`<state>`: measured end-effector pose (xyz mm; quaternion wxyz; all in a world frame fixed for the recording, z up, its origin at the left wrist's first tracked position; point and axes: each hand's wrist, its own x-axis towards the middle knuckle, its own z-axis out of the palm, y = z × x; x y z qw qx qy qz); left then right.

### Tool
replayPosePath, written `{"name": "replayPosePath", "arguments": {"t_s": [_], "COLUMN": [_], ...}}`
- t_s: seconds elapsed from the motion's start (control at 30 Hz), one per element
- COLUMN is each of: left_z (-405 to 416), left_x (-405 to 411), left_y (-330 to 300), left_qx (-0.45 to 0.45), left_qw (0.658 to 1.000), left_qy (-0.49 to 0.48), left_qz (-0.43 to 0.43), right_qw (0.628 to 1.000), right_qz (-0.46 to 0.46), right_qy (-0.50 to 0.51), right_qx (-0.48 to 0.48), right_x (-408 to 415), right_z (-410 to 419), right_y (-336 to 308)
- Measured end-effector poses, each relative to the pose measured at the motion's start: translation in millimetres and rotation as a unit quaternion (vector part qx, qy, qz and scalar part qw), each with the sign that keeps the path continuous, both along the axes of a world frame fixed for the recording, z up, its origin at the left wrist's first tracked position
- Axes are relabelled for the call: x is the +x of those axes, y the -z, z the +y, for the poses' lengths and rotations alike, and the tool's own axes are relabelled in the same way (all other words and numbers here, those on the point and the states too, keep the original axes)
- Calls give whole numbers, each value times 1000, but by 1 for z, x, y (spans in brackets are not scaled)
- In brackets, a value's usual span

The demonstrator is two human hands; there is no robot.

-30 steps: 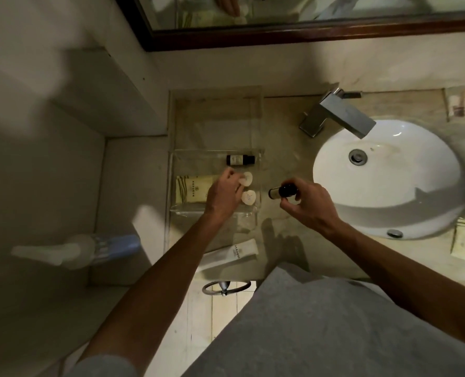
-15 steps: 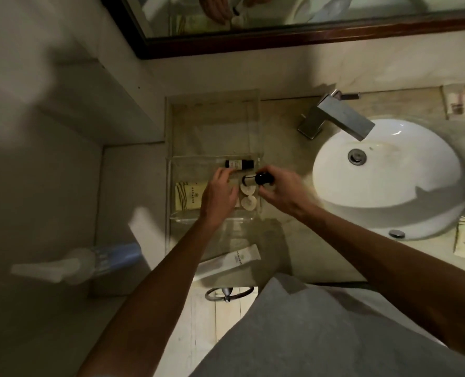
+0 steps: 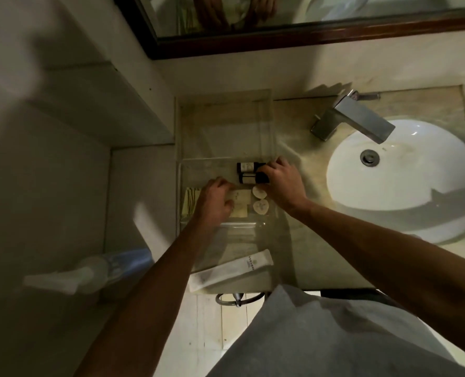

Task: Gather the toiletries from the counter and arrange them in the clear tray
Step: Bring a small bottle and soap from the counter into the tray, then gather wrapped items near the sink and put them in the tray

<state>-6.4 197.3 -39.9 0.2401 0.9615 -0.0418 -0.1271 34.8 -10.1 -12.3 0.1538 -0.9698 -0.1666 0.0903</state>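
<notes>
Both hands are inside the clear tray, which sits on the counter left of the sink. The right hand has its fingers curled round the dark cap end of a small dark bottle, which lies on its side in the tray. A second small dark bottle lies just beyond it, the two side by side and touching or nearly so.

The left hand rests on a pale flat packet in the tray, its fingers bent down over the packet's left part; whether they actually pinch it cannot be told. A striped packet shows at the tray's left end, partly under that hand. Two round pale soaps lie between the hands, one behind the other, just right of the flat packet.

Outside the tray, a white tube lies near the counter's front edge. A square metal tap stands behind the sink, and a dark-framed mirror hangs on the wall above.
</notes>
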Motion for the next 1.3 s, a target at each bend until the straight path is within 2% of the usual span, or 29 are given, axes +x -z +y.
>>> {"name": "replayPosePath", "arguments": {"t_s": [0.07, 0.2, 0.37, 0.63, 0.77, 0.83, 0.93, 1.0, 1.13, 1.3], "left_z": [-6, -27, -43, -46, -46, -44, -51, -63, -108, -224], "left_x": [3, 17, 27, 26, 26, 26, 21, 16, 16, 20], "left_y": [-1, -8, -8, -17, -20, -20, -27, -36, -48, -54], "left_qx": [-8, -94, -131, -126, -116, -63, 59, 90, 74, -22], "left_qw": [999, 981, 971, 959, 958, 971, 990, 988, 985, 960], "left_qy": [-31, -171, -196, -247, -259, -232, -92, -33, 10, 128], "left_qz": [-6, 7, 36, 50, 39, -7, -92, -123, -157, -249], "right_qw": [1000, 999, 996, 991, 992, 994, 994, 995, 998, 982], "right_qz": [-7, -45, -60, -28, -36, -28, -32, -38, -60, -82], "right_qy": [12, -2, -33, -95, -85, -68, -71, -72, -10, 165], "right_qx": [-5, -22, -51, -90, -90, -85, -73, -52, -7, 34], "right_x": [-1, -2, 2, 18, 19, 18, 12, 6, -7, -30], "right_z": [-1, -8, -8, -1, 0, 0, -3, -9, -53, -183], "right_y": [0, 1, 2, -5, -1, 0, 1, -5, -24, -31]}}
